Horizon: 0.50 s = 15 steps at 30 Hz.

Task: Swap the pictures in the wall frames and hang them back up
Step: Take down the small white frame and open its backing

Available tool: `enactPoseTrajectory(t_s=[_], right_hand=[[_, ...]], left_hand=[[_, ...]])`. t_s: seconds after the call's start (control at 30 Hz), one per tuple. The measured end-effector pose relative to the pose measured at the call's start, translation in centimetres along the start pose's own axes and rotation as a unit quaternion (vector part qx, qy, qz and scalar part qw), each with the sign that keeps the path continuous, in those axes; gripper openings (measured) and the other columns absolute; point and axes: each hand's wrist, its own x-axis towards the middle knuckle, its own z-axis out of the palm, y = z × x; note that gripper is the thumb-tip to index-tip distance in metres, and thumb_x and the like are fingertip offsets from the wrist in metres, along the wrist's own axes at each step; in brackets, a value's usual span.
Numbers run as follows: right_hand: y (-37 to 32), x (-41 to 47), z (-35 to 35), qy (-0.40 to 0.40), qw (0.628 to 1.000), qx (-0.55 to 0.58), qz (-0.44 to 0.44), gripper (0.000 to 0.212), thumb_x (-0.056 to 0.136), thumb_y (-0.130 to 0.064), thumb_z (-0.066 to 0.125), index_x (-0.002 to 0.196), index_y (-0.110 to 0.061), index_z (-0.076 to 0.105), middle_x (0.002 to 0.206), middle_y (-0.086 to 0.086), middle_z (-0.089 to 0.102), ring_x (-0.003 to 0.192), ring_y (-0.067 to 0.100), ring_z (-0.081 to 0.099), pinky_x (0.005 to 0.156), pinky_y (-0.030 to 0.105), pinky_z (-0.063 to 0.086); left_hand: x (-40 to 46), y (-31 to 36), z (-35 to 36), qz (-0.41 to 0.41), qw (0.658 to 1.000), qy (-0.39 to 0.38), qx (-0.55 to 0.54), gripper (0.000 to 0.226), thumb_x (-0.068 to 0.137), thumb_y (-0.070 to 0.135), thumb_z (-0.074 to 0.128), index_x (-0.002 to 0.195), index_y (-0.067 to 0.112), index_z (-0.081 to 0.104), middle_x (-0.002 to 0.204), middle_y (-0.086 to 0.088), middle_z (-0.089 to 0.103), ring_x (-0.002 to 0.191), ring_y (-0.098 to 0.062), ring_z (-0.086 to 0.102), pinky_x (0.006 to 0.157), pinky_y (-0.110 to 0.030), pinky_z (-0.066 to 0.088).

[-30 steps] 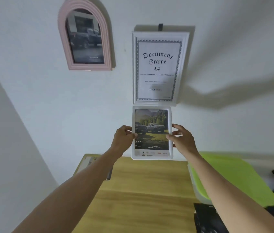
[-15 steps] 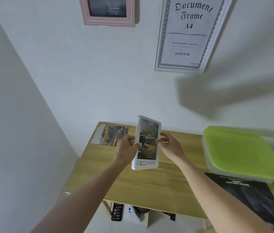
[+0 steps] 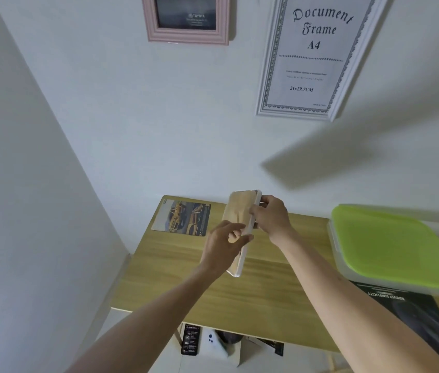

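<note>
A small white picture frame (image 3: 237,211) is held above the wooden table (image 3: 240,292), turned so its brown back faces me and its picture is hidden. My right hand (image 3: 269,216) grips its upper right edge. My left hand (image 3: 223,246) holds its lower left side, fingers curled over the back. A loose car picture (image 3: 182,216) lies flat on the table's far left corner. On the wall hang a pink frame (image 3: 186,20) with a dark car photo and a white A4 document frame (image 3: 312,57).
A box with a green lid (image 3: 390,246) sits on the table at the right, over a dark poster (image 3: 412,316). A side wall runs close on the left. Several small items lie on the floor under the table (image 3: 213,343).
The small frame came down from the wall to just above the table and was rotated from picture-side to back-side facing me. My view tilted downward.
</note>
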Motion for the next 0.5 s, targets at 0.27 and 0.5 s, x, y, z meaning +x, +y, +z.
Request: enactPoseTrajectory(t_s=[0.27,0.5], right_hand=[[3.2,1.2,-3.1,-0.095,0.994,0.048,0.039,0.025,0.088,-0.003,0.064,0.105,-0.02,0.072,0.105,0.012,0.074,0.098,0.033,0.071,0.088,0.047,0.059],[6.6,3.5,-3.6,-0.048,0.995,-0.078,-0.04,0.043,0.096,-0.012,0.061,0.128,-0.037,0.048,0.097,-0.009,0.068,0.09,0.007,0.068,0.075,0.022,0.051]], left_hand=[[4.2,-4.6,-2.3,-0.142,0.985,0.03,0.089,0.065,0.092,0.04,0.063,0.149,0.023,0.035,0.142,-0.006,0.044,0.133,-0.024,0.04,0.108,-0.042,0.038],[4.5,-6.4,-1.4,-0.101,0.988,-0.035,0.11,0.074,0.094,0.019,0.059,0.153,0.04,0.02,0.071,0.004,0.054,0.057,-0.015,0.051,0.056,-0.028,0.048]])
